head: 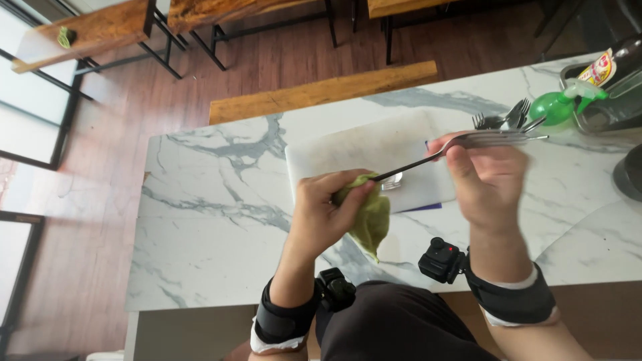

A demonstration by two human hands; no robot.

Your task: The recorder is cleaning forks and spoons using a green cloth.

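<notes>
A fork (455, 148) is being gripped in the right hand (487, 177) while a green cloth (368, 215) is being clenched around it by the left hand (324, 212) above the worktop (214, 220).

White marble table with grey veins

The table (221, 220) bears a pale cutting board (361, 150) over a blue sheet (428, 207), loose forks (501, 120) beyond it, a green spray bottle (558, 105), and a metal tray (602, 113) at the far corner

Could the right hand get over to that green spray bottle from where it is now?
Probably yes. The right hand is up over the marble table, and the green spray bottle stands just beyond it, with only some forks lying between. But it already holds a utensil.
</notes>
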